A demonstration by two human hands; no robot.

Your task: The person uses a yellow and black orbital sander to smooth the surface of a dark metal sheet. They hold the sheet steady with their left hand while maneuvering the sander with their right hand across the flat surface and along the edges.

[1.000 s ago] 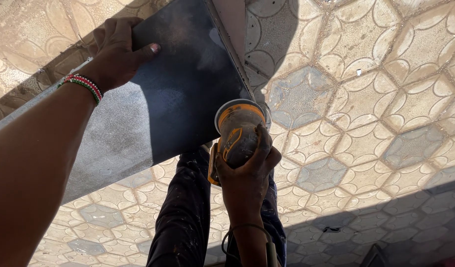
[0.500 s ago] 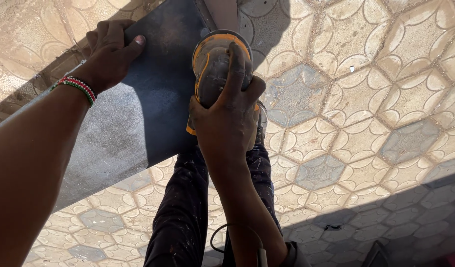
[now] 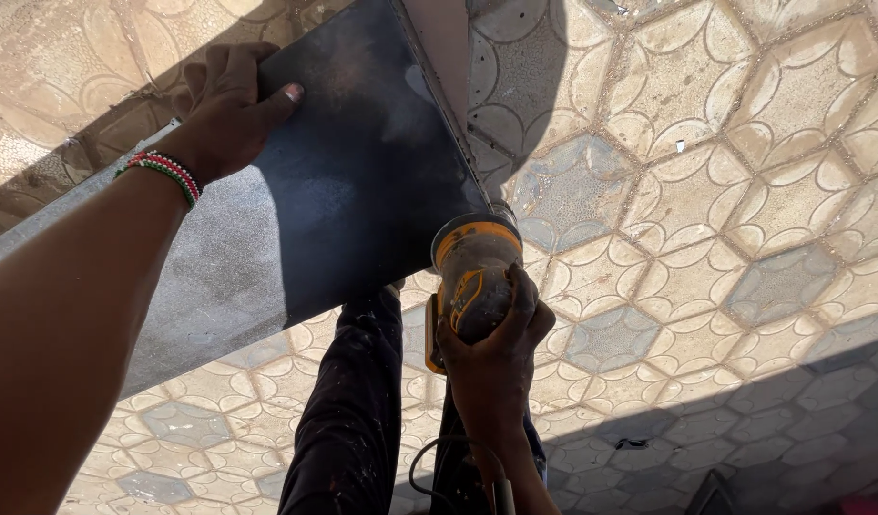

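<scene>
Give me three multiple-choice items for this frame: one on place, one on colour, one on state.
1. Where does the left hand rest?
A. on the dark metal sheet
B. on the paved ground
C. on the tool

2. What colour is the power tool?
A. red
B. yellow and black
C. green

3. How is the right hand?
A. open and empty
B. flat on the sheet
C. closed around the tool

Answers: 1 A, fingers spread on the sheet's upper edge; 2 B, yellow housing with black parts; 3 C, fingers wrap the tool's body at the sheet's lower edge.
</scene>
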